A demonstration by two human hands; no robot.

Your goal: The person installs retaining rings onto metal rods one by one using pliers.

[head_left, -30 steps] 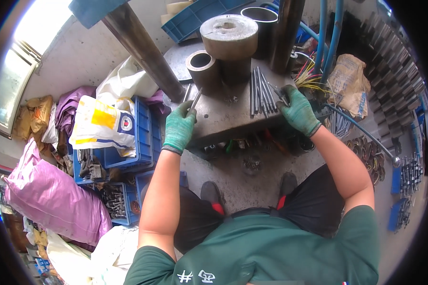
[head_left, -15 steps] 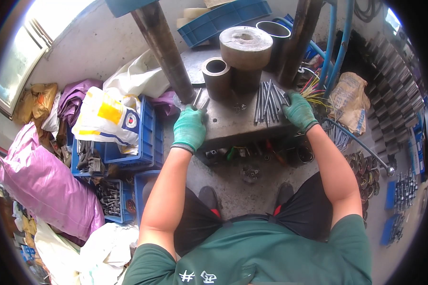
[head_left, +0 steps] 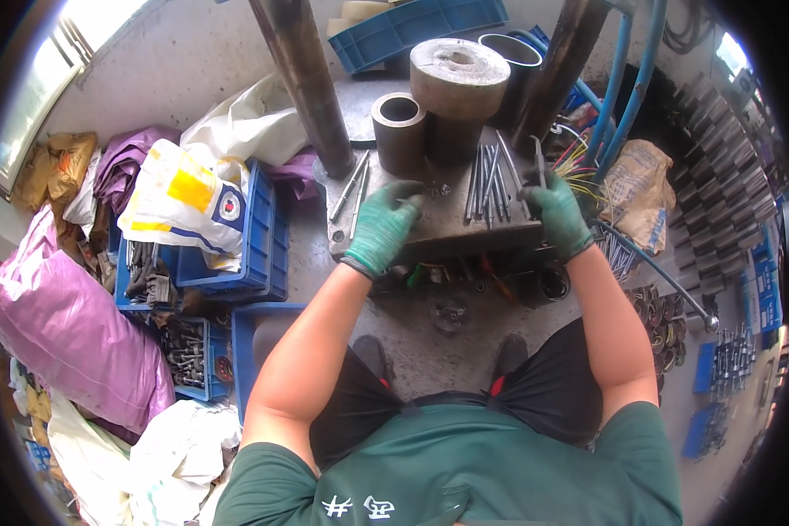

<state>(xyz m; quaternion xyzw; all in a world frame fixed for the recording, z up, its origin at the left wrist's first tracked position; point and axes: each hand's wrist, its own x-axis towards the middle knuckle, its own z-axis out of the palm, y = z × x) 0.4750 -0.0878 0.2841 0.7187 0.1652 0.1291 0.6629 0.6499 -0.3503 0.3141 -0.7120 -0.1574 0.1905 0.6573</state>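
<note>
My left hand [head_left: 386, 226], in a green glove, is over the front of the steel press table [head_left: 430, 232], its fingers apart and nothing visible in them. To its left, two slim metal rods [head_left: 349, 188] lie on the table top. My right hand [head_left: 559, 215], gloved too, is closed around a slim grey tool with a bent tip [head_left: 537, 156], seemingly tweezers, which points away from me. Just left of that hand lies a loose bundle of metal rods [head_left: 489, 182]. Between the hands are a few tiny metal pieces [head_left: 440, 188], too small to name.
A hollow steel cylinder [head_left: 399, 131] and a thick round block [head_left: 459, 79] stand behind, between two steel columns [head_left: 307, 79]. Blue crates [head_left: 259, 228] and a purple sack [head_left: 70, 324] are at left. Coloured wires [head_left: 579, 167] and a blue pipe [head_left: 631, 96] are at right.
My left hand has let go of the rods at the left and moved right. My right hand has come off the rod bundle and now holds the slim bent-tipped tool.
</note>
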